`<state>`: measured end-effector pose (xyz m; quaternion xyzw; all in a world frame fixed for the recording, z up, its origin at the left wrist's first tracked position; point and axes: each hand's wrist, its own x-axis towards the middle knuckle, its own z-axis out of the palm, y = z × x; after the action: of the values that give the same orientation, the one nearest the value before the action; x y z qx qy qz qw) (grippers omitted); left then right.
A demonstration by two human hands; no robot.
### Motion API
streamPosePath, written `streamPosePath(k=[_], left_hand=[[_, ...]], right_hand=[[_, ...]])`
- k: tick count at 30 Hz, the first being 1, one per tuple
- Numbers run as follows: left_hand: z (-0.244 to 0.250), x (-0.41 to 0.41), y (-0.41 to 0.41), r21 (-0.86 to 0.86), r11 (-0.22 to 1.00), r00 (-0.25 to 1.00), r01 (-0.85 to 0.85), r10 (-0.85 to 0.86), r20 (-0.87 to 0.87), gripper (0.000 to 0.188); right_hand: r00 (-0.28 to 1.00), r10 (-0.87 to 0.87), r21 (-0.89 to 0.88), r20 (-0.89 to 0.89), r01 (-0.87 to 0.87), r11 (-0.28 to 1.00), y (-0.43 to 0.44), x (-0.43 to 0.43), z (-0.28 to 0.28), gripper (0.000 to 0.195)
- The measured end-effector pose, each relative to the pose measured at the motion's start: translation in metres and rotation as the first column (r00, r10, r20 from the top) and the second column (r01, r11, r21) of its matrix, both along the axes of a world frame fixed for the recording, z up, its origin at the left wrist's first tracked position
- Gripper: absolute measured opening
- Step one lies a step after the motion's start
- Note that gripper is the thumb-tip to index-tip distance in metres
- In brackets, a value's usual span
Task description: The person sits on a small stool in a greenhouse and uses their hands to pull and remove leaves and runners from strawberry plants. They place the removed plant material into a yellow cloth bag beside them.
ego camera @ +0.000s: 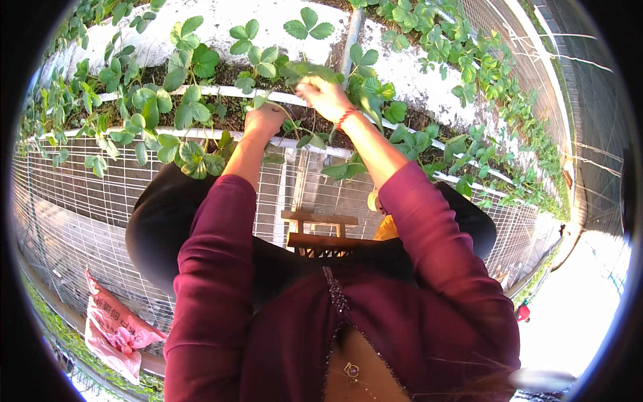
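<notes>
Strawberry plants point(191, 108) with three-part green leaves grow in a soil-filled trough point(321, 120) edged in white. My left hand point(264, 120) is low at the trough, its fingers closed around a thin plant stem close to the soil. To its right and a little higher, my right hand point(321, 95), with a red bracelet at the wrist, is at a blurred strawberry leaf point(314, 73); its fingers look bent, and whether they grip the leaf cannot be told. A long stem arches between the two hands.
White wire mesh point(90, 186) spreads below the trough. A wooden stool or chair point(319, 218) stands between my knees, beside a yellow object point(386, 228). A pink printed sack point(118, 331) lies at lower left. More plants point(482, 70) and a metal pipe point(351, 42) are beyond the trough.
</notes>
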<state>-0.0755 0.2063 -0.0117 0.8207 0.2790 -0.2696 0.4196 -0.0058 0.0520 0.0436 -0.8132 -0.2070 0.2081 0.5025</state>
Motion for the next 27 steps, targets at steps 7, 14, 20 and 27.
streamPosePath(k=[7,14,20,27], left_hand=[[0.014,-0.004,0.003,-0.081,0.996,0.996,-0.02,0.028,0.089,0.014],[0.0,-0.009,0.014,-0.003,0.999,0.992,0.038,-0.037,0.118,0.031],[0.005,-0.002,0.009,-0.059,0.992,0.985,0.114,-0.106,0.134,0.047],[-0.011,-0.003,0.009,0.018,0.992,0.968,0.125,-0.126,0.216,0.044]], right_hand=[[0.694,0.094,0.204,-0.713,0.077,0.976,-0.03,-0.008,-0.023,0.012],[0.976,0.215,-0.285,-0.033,-0.215,0.934,-0.007,-0.014,-0.017,0.023],[0.921,0.332,-0.185,-0.204,-0.369,0.911,-0.019,-0.01,-0.009,0.022],[0.978,0.208,-0.321,-0.026,-0.205,0.925,-0.008,-0.017,-0.013,0.017]])
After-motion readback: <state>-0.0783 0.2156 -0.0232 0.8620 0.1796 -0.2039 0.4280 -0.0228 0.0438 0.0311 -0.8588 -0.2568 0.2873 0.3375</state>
